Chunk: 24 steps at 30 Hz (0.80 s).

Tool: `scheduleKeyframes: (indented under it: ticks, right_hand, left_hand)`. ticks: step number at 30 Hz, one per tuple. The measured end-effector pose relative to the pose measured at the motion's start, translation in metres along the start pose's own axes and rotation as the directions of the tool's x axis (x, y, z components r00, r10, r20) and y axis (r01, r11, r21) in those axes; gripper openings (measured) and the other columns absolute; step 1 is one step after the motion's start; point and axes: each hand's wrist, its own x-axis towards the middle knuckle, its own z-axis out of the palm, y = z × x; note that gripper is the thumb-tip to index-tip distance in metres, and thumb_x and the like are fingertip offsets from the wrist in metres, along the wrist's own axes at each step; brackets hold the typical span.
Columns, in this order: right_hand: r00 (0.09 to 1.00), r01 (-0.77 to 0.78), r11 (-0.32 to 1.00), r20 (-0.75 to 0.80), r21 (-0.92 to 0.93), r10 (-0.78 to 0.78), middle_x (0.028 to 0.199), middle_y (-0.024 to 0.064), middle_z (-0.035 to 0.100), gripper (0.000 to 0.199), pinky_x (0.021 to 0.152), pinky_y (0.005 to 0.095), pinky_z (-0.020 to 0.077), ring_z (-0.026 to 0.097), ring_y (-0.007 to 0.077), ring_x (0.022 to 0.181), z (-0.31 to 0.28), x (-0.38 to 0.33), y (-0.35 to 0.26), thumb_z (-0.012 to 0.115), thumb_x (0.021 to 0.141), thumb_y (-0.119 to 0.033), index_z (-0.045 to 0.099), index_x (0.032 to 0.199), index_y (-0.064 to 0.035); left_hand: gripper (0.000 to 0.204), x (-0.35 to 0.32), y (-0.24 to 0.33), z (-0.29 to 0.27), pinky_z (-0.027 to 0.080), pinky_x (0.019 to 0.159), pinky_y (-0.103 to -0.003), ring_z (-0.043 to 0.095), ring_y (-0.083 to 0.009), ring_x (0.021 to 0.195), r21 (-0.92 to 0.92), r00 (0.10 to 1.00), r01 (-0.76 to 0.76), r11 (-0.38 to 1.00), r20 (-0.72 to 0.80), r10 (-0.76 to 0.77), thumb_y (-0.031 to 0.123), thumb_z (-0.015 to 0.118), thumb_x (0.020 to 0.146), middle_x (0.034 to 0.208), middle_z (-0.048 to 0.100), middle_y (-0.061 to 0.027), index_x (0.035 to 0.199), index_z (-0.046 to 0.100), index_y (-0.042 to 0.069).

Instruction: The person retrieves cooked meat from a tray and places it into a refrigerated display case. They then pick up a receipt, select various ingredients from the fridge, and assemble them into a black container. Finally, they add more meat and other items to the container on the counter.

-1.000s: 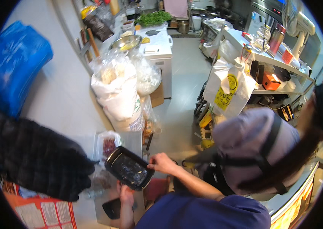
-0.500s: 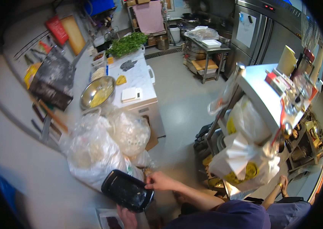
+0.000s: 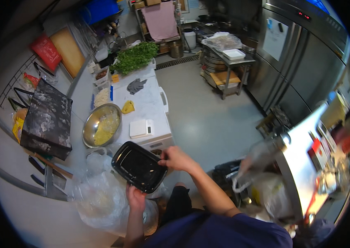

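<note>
Between my hands is a black rectangular plastic tray (image 3: 139, 165), tilted so its inside faces up, with a few small light specks in it. My left hand (image 3: 136, 197) grips its near edge from below. My right hand (image 3: 175, 158) pinches its right rim, fingers closed over the edge. Just beyond the tray, a white kitchen scale (image 3: 141, 128) rests on the white worktop (image 3: 123, 89). To its left stands a steel bowl (image 3: 90, 126) with yellow crumbly food inside.
Clear plastic bags (image 3: 100, 194) bulge at lower left, below a rack of knives (image 3: 37, 165). Leafy greens (image 3: 135, 58) lie at the worktop's far end. A second counter (image 3: 297, 159) stands at right, and a steel fridge (image 3: 303, 53) behind it. Grey floor (image 3: 195, 107) runs between.
My view has swung to the right and I have moved forward. The black tray, still in both hands, is now nearer the scale and bowl. The other person at lower right is mostly out of sight.
</note>
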Motion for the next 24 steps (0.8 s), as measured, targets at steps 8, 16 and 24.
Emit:
scheduleKeyframes:
  ticks: [8, 16, 24]
  right_hand:
    - [0.970, -0.229, 0.972, -0.098, -0.053, 0.223, 0.066, 0.0125, 0.067, 0.026, 0.057, 0.0347, 0.0510, 0.065, 0.0228, 0.059, -0.103, 0.123, 0.132, 0.074, 0.079, -0.026, 0.068, 0.077, -0.0005]
    - [0.758, -0.549, 0.781, -0.216, 0.298, 0.616, 0.069, 0.0145, 0.067, 0.029, 0.064, 0.0366, 0.0521, 0.066, 0.0256, 0.065, -0.220, 0.185, 0.251, 0.076, 0.080, -0.026, 0.068, 0.076, 0.0017]
    - [0.732, -0.566, 0.770, -0.250, 0.294, 0.634, 0.065, 0.0126, 0.066, 0.043, 0.063, 0.0329, 0.0535, 0.067, 0.0189, 0.061, -0.341, 0.287, 0.417, 0.072, 0.086, -0.040, 0.069, 0.083, 0.0027]
  left_hand:
    - [0.046, 0.240, -0.053, 0.093, 0.059, 0.078, -0.042, 0.063, -0.0228, 0.103, 0.101, 0.966, 0.108, 0.989, 0.223, -0.128, 0.020, 0.050, 0.089, 0.118, 0.061, -0.0077, 0.134, 0.042, 0.013]
    - [0.054, 0.437, -0.143, 0.227, 0.060, 0.072, -0.042, 0.060, -0.0225, 0.107, 0.257, 0.820, 0.352, 0.900, 0.379, -0.429, 0.019, 0.047, 0.087, 0.122, 0.056, -0.0069, 0.139, 0.036, 0.013]
    - [0.052, 0.614, -0.243, 0.328, 0.043, 0.104, -0.039, 0.054, -0.0217, 0.120, 0.066, 0.824, 0.438, 0.896, 0.368, -0.430, 0.020, 0.046, 0.089, 0.131, 0.055, -0.0037, 0.140, 0.042, 0.012]
